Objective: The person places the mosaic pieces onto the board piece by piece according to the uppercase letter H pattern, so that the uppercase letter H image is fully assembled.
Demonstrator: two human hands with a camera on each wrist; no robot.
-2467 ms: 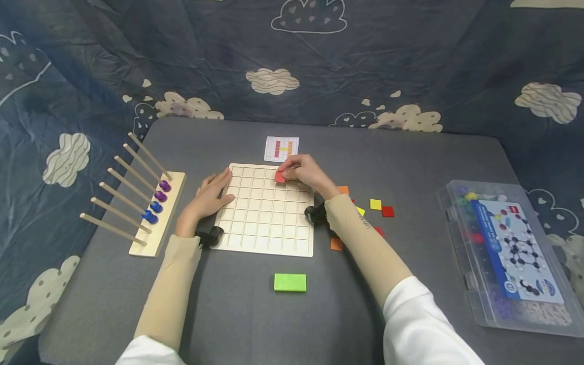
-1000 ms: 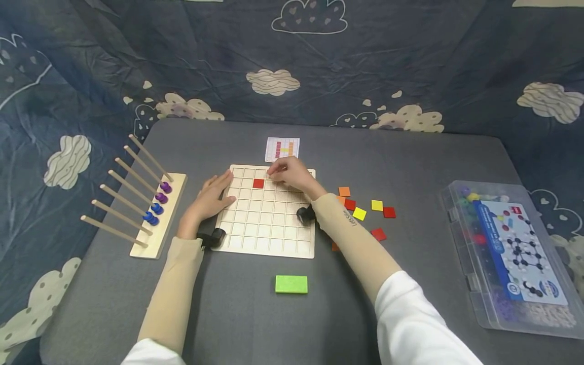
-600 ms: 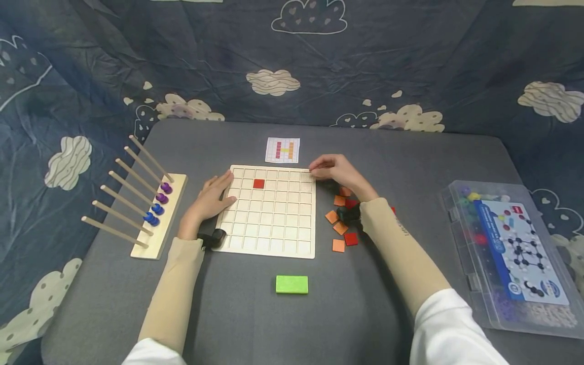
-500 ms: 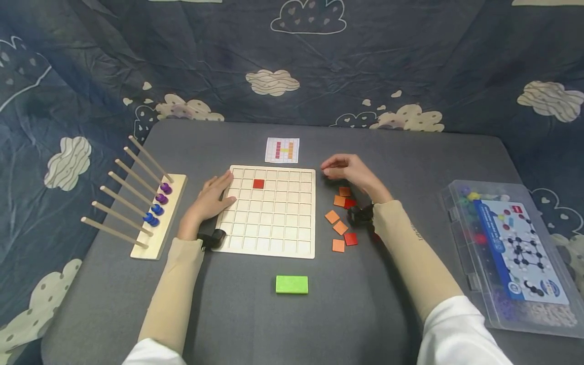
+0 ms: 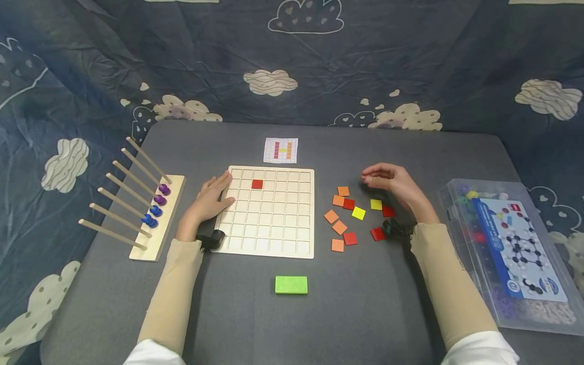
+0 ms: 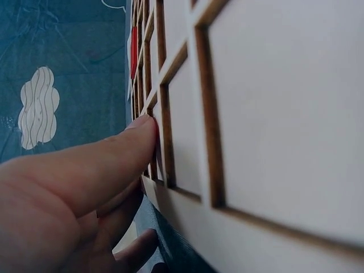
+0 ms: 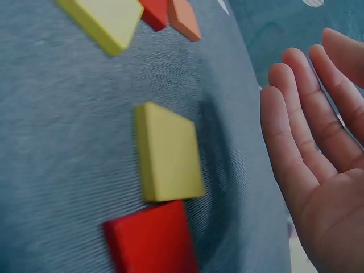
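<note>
A pale wooden grid board (image 5: 264,218) lies mid-table, with one red tile (image 5: 257,184) in a cell of its second row. My left hand (image 5: 207,203) rests on the board's left edge; in the left wrist view its thumb (image 6: 122,151) touches the grid. Above the table to the right is my right hand (image 5: 396,185), its fingers (image 7: 318,108) loosely extended and holding nothing. Beneath and beside it lie loose tiles: a yellow tile (image 5: 376,204) and a red tile (image 5: 388,211) close by, and an orange tile (image 5: 343,191) among several others.
A small pattern card (image 5: 280,150) lies behind the board. At left stands a peg rack (image 5: 169,218) with purple and blue beads. A green block (image 5: 291,285) lies in front of the board, and a clear plastic case (image 5: 515,258) at far right.
My right hand placed the red tile in the board's second row, let go and moved right, past the board, over the loose tiles. My left hand has stayed at the board's edge.
</note>
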